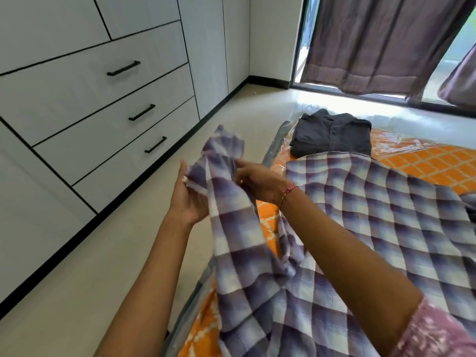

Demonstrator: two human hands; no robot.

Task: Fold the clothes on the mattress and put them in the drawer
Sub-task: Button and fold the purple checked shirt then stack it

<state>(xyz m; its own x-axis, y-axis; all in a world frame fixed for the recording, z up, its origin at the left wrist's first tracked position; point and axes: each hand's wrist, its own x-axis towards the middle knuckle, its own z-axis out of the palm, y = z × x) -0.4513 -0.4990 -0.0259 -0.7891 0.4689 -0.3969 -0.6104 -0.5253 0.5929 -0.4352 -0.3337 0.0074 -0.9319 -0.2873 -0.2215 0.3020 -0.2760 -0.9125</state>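
A purple and white checked shirt (360, 215) lies spread over the orange patterned mattress (425, 163). One end of it, a sleeve, is lifted off the mattress's left edge. My left hand (188, 197) holds that raised cloth from the left, thumb on top. My right hand (260, 184) pinches the same cloth from the right, a red thread on its wrist. A folded dark grey shirt (334, 135) sits at the far end of the mattress. White drawers (116, 117) with black handles stand shut along the left wall.
Pale floor (103, 266) runs between the drawers and the mattress. Clear plastic wrap covers the mattress. Brown curtains (373, 42) hang over a glass door at the back right. Tall white cupboard doors (206, 47) continue past the drawers.
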